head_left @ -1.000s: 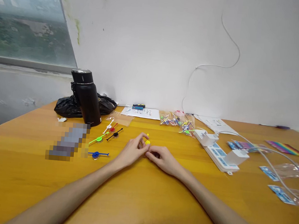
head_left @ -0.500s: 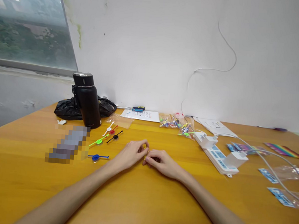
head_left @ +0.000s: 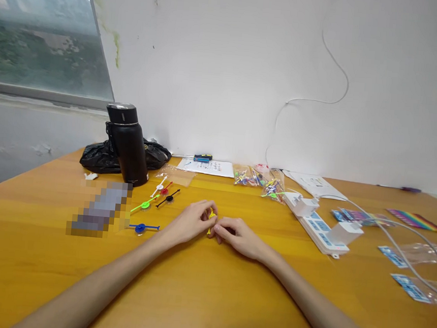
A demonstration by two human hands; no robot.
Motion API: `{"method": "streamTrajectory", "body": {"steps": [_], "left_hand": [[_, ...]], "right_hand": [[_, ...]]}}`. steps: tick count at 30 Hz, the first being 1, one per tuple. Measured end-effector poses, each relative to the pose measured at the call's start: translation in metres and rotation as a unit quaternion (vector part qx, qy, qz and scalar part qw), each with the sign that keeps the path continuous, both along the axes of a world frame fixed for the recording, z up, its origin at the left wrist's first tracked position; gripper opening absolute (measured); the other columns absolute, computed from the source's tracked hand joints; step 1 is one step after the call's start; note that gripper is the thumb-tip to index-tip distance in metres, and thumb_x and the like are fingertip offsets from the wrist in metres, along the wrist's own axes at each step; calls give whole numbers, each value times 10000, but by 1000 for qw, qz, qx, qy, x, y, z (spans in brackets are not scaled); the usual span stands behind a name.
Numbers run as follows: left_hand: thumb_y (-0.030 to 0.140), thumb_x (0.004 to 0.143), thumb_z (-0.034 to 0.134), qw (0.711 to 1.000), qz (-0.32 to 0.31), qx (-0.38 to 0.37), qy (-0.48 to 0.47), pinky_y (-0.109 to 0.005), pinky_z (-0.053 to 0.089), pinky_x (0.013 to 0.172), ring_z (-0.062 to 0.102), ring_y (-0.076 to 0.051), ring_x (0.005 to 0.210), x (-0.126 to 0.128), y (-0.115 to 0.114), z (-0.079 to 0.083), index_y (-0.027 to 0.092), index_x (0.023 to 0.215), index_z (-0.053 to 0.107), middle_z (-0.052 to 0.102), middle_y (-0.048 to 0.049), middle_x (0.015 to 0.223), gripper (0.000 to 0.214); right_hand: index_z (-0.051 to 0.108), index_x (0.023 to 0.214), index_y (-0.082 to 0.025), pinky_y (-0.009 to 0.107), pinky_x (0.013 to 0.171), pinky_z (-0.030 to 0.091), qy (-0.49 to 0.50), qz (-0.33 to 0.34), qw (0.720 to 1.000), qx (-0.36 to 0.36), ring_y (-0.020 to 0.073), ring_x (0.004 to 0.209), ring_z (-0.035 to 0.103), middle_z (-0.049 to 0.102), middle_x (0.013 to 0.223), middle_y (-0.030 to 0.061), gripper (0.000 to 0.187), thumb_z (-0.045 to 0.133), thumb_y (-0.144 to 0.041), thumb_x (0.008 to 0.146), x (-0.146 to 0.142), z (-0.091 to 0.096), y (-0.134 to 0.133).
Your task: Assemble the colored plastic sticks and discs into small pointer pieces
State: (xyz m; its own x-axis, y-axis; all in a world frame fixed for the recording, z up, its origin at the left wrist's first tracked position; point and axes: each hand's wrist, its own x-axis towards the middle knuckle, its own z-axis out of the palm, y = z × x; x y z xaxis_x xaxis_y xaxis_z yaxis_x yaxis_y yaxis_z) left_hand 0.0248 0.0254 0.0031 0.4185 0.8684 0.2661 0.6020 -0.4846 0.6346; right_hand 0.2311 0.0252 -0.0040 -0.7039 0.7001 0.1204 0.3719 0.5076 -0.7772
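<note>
Over the middle of the table, a small yellow arrow spinner stands nearly upright between my fingers, partly hidden by them. My left hand is closed, pinching it from the left. My right hand is closed too, its thumb and fingertips gripping the spinner from the right. To the left lie similar arrow spinners on round clear bases: a blue one, a green one, a black one, a red one and a white one.
A black bottle stands by a black plastic bag, behind a pixelated patch. Small bags of coloured pieces, paper sheets and screwdrivers lie along the wall. On the right are a power strip, cables and packets.
The yellow spinner shows more between my fingers and has shifted slightly left. Both hands stay closed together in nearly the same place.
</note>
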Motion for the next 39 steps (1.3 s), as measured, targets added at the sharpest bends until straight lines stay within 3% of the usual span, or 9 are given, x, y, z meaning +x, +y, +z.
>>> {"method": "streamTrajectory", "body": {"steps": [5,9,15,19,23,27,30,33,39], "left_hand": [[265,896,471,956,132,86,249,-353,478,760,668,-272,918,-17,0,20,194,984,619,695,-104,1009,185],[277,926,414,906,194,9,375,-417,506,778,686,-331,978,-36,6,26,164,1032,631,716,-165,1066,267],[287,923,419,898,198,-30,390,-430,526,786,680,-332,1002,-48,10,24,178,1075,640,723,-158,1051,289],[340,928,437,902,202,-6,381,-449,518,808,599,-358,1131,-49,8,27,193,1048,659,639,-178,1192,292],[385,946,442,917,221,47,329,-422,498,801,588,-342,1095,-46,8,33,204,1016,647,602,-158,1157,283],[314,983,382,956,157,94,231,-362,469,799,623,-252,936,-29,5,24,210,1022,582,629,-98,1057,229],[267,976,403,974,38,90,206,-336,456,818,611,-231,916,-10,2,5,206,960,564,642,-82,998,173],[231,964,417,974,4,117,195,-354,445,854,588,-239,934,2,0,-10,196,978,558,640,-92,1016,146],[217,954,432,977,-26,116,178,-359,439,843,572,-233,914,0,1,-11,198,974,549,636,-77,1005,120]], "right_hand": [[739,986,-180,238,714,425,-12,-11,1000,3,142,759,589,659,799,24,438,411,-466,1041,0,3,-2],[741,977,-180,246,721,427,-15,-15,1000,3,148,766,589,664,798,29,449,414,-482,1036,0,3,-3],[737,973,-175,241,699,424,-18,-15,1000,0,145,752,585,661,805,32,459,409,-489,1036,0,3,-2],[739,977,-184,244,708,424,-18,-16,1000,6,149,760,586,664,805,30,452,412,-490,1034,0,4,-3],[737,968,-176,246,700,425,-19,-22,1000,-6,153,755,589,669,804,37,470,402,-500,1033,-1,5,-4],[703,985,-165,251,719,428,3,-42,999,-5,158,781,595,666,827,36,431,390,-455,1039,1,3,3],[646,898,-167,256,678,390,-13,-133,988,82,155,733,553,643,807,24,317,453,-392,1010,8,-3,17],[564,780,-176,261,621,328,-64,-209,964,148,143,639,488,582,701,-1,287,465,-348,989,19,-9,29],[525,748,-188,259,629,310,-113,-189,957,188,144,653,493,587,714,4,259,465,-302,973,26,-10,31]]}}
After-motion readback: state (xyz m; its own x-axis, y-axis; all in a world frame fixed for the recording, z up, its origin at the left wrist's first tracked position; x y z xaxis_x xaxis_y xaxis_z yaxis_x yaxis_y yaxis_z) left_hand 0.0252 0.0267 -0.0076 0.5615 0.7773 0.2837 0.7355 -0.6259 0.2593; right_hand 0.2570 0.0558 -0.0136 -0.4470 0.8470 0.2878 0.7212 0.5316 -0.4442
